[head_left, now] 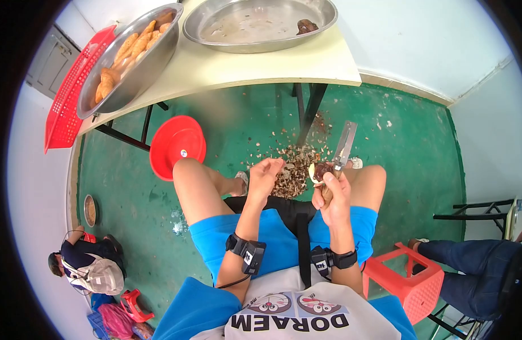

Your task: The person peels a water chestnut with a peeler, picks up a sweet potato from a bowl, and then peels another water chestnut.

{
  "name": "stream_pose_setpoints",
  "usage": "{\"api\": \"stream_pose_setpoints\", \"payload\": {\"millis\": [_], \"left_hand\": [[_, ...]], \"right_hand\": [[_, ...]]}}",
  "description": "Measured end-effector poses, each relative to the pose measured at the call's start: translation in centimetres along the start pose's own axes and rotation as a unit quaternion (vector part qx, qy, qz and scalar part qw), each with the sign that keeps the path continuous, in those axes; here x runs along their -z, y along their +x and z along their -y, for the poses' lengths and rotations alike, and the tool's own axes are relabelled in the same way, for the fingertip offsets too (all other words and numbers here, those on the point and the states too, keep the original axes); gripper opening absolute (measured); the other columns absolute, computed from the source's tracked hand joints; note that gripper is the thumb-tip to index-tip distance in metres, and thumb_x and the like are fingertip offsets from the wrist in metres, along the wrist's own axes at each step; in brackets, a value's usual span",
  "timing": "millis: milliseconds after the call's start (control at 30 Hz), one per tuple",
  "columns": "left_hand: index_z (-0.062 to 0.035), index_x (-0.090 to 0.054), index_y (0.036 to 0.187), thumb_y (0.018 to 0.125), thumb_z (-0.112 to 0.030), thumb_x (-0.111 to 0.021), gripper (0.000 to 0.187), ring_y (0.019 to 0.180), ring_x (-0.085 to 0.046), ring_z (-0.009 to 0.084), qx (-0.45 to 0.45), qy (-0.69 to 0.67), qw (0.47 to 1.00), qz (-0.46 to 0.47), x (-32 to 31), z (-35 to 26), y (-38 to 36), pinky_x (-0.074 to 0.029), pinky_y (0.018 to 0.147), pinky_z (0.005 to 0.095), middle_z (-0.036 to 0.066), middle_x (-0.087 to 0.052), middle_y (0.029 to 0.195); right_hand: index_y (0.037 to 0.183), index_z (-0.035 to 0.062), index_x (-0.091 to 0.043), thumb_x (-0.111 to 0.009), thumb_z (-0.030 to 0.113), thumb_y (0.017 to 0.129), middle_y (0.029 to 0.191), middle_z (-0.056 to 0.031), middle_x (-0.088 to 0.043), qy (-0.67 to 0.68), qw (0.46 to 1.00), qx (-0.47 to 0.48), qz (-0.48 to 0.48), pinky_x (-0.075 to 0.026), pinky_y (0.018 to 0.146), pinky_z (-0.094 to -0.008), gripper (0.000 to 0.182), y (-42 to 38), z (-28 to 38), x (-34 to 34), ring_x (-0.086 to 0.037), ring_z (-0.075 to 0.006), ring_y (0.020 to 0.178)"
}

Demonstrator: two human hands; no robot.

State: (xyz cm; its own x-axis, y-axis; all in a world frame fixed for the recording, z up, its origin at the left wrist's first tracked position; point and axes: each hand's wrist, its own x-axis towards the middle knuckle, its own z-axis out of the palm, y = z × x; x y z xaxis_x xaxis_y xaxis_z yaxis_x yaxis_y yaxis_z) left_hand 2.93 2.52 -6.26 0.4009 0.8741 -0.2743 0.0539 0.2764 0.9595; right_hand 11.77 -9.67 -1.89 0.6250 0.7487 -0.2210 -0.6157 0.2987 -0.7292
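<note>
My right hand (335,195) is closed round the wooden handle of a knife (344,146) with a broad metal blade pointing up and away. The same hand also grips a small dark-brown tuber (323,171), pale where its skin is cut off. Left of it and apart from the tuber, my left hand (264,174) has its fingers drawn together in a pinch; whether anything is in them is hard to make out. Brown and pale peelings (295,170) lie heaped on the floor below, between my feet.
A table (232,71) ahead bears a steel bowl of peeled orange-tan roots (127,54), a red basket (74,90) and a wide metal pan (261,42) holding one dark tuber (307,26). A red basin (177,148) stands on the floor. A red stool (408,283) and people are nearby.
</note>
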Motion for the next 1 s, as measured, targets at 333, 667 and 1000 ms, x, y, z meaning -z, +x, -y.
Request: {"api": "stream_pose_setpoints", "payload": {"millis": [333,667,1000], "left_hand": [[-0.0067,-0.054,0.065,0.089,-0.037,-0.041,0.041,0.064,-0.055,0.0180,0.113,-0.324,0.900,0.268,2.7,0.8,1.6,-0.040,0.055,0.0250,0.003,-0.056,0.063],[0.0004,-0.029,0.129,0.090,-0.047,-0.020,0.062,0.125,-0.026,0.0308,0.206,-0.534,0.712,0.405,1.4,-5.3,-1.4,-0.026,0.100,0.0433,0.019,-0.020,0.137],[-0.0026,-0.055,0.103,0.086,-0.025,-0.050,0.029,0.106,-0.048,0.0209,0.075,-0.158,0.959,0.222,1.2,-3.0,-0.9,-0.038,0.088,0.0342,0.010,-0.054,0.110]], "right_hand": [[0.104,0.0037,-0.047,-0.054,0.013,0.081,0.074,-0.0069,-0.055,0.001,1.000,0.012,-0.010,-0.032,0.032,-0.0224,0.025,-0.2,0.0,-0.3,-0.041,-0.0093,0.037],[0.105,0.0040,-0.047,-0.053,0.013,0.081,0.079,-0.0085,-0.056,0.021,0.999,0.025,-0.017,-0.034,0.033,-0.0232,0.026,-0.2,0.0,0.3,-0.042,-0.0116,0.039],[0.105,0.0038,-0.046,-0.054,0.013,0.081,0.079,-0.0087,-0.056,0.018,1.000,0.022,-0.002,-0.034,0.033,-0.0236,0.027,-0.3,-0.1,0.2,-0.043,-0.0117,0.039]]}}
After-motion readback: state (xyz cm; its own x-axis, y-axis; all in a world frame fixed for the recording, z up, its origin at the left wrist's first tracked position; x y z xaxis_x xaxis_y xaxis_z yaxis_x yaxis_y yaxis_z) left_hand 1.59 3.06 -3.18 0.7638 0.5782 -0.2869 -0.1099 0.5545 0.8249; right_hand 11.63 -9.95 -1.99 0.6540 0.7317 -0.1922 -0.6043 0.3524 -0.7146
